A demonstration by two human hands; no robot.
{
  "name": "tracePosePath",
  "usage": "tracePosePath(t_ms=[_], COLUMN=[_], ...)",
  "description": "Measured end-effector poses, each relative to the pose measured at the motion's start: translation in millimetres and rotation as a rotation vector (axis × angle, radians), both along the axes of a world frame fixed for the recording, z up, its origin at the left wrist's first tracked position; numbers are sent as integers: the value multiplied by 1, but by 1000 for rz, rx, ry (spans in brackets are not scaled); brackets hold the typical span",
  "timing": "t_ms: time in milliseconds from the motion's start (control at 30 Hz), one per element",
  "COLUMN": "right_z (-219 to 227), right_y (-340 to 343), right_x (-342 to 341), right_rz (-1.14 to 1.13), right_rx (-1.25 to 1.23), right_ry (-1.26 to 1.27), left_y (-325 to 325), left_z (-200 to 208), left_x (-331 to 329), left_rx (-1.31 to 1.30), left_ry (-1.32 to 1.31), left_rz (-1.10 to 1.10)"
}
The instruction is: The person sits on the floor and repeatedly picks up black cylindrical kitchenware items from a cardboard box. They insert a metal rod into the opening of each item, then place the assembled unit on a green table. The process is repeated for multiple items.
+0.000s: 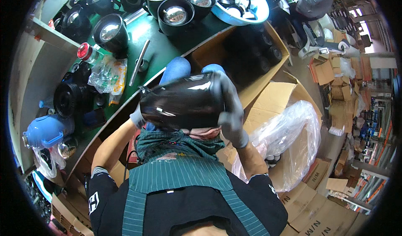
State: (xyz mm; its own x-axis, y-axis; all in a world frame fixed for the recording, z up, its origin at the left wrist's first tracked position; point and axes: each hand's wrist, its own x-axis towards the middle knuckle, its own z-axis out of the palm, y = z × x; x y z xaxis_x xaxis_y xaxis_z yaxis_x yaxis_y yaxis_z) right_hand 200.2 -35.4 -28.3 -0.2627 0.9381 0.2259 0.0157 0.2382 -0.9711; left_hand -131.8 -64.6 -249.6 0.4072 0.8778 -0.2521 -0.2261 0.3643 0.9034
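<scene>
A glossy black jug (181,104) lies on its side across my lap, held between both hands. My left hand (137,118), in a grey glove, grips its narrower left end; the jug hides most of those fingers. At the wider right end is my right hand (233,118), also gloved in grey, wrapped round the rim and somewhat blurred. Beyond the jug, a metal rod (139,63) lies on the green table (165,47). Several black jugs stand on that table, among them one black jug with a shiny silver inside (175,16).
A light-blue basin (240,18) of small black and white parts sits at the far edge. An open carton (278,43) with dark parts adjoins the table. Nearer right, a clear plastic bag (289,139) lines another carton. A blue jug (47,131) stands left, near a plastic bag (106,74).
</scene>
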Motion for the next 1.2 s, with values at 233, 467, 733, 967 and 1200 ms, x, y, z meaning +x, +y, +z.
tracePosePath(t_ms=[233,467,733,967,1200], right_z=[-29,-26,-16,-25,-21], right_y=[-5,13,13,-1,-11], right_x=[33,-6,8,-12,-3], right_rz=[163,118,260,130,43], right_rx=[-360,-6,-432,-25,124], right_ry=[-163,-58,-328,-140,-353], left_y=[51,26,31,32,26], left_z=[155,157,162,168,115], left_x=[-2,-1,-17,-10,-21], left_rx=[618,878,847,950,470], left_ry=[674,821,761,785,654], left_rz=[195,320,222,241,239])
